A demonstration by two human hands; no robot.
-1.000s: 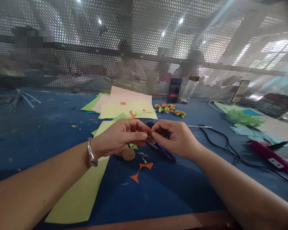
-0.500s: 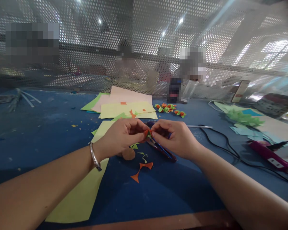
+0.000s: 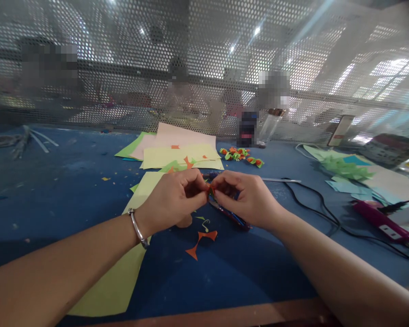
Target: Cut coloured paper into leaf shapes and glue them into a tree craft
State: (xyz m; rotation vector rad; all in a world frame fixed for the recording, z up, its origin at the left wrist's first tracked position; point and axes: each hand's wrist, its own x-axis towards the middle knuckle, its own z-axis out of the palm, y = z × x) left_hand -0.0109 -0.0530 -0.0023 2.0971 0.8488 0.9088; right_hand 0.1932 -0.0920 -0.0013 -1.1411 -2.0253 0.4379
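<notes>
The small orange-and-green paper piece (image 3: 211, 191) sits right at the fingertips, pinched on one side by the left hand (image 3: 177, 195) and on the other by the right hand (image 3: 248, 195). Below both, an orange scrap (image 3: 209, 235) (flared at its ends) lies.

I'm seeing a slim silver bangle (image 3: 137, 228) gleaming, thicker at one end; ahead of it, the left hand (image 3: 175, 198); behind it, a bare forearm (image 3: 73, 255).
</notes>
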